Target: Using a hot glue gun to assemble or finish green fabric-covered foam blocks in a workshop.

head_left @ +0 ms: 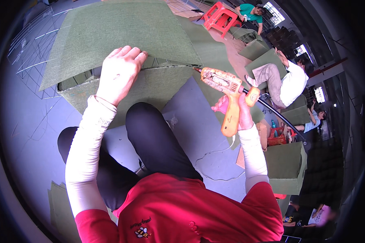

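Your red short-sleeved shirt (182, 210) fills the near edge at six o'clock, a small bee-shaped print on its chest, with your black-trousered knee (154, 137) rising just beyond it. Your left hand (119, 73) lies palm down at eleven o'clock, fingers curled over the front edge of the flat olive-green woven fabric panel (109, 32) that tops the fabric-covered box (158, 83). Your right hand (235, 111) at two o'clock is closed round the grip of the worn orange hot-glue gun (225, 91), its nozzle aimed left at the seam under the panel's right corner, close but apart from it. To do this well, I judge you should keep the panel pressed flat, bring the nozzle right into the seam, and keep your left fingertips clear of hot glue. Finished green boxes (286, 166) stand at four o'clock; red plastic stools (221, 18) sit at one o'clock. No label or sign is legible.
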Action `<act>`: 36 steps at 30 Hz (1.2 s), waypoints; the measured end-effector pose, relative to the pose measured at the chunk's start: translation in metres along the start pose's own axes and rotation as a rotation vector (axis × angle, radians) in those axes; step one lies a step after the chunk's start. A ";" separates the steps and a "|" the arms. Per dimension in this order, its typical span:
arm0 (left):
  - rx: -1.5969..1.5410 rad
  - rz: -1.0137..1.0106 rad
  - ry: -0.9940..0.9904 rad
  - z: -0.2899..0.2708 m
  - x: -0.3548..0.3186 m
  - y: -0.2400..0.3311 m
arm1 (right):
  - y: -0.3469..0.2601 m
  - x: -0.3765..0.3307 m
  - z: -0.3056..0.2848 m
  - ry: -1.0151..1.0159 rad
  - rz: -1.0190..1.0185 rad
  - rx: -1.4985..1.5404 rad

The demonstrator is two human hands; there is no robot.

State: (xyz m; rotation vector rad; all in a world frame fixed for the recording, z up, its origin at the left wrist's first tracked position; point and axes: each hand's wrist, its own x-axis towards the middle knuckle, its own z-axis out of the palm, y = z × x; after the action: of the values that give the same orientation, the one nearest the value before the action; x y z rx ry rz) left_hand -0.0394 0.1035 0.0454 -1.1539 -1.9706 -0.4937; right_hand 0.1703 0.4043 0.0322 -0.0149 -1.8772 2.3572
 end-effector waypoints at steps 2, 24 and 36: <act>-0.001 -0.001 0.000 0.001 -0.001 0.000 | -0.005 0.006 -0.002 0.019 -0.011 0.045; 0.019 -0.017 -0.028 -0.002 -0.001 0.003 | -0.024 0.004 0.019 0.174 -0.054 -0.367; 0.013 -0.014 -0.027 -0.001 0.001 0.003 | -0.026 0.003 0.026 0.145 -0.057 -0.338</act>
State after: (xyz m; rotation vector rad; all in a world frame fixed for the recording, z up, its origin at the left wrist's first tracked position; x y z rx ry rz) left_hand -0.0363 0.1050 0.0470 -1.1448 -2.0029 -0.4739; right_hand 0.1670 0.3850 0.0631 -0.1577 -2.1447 1.9203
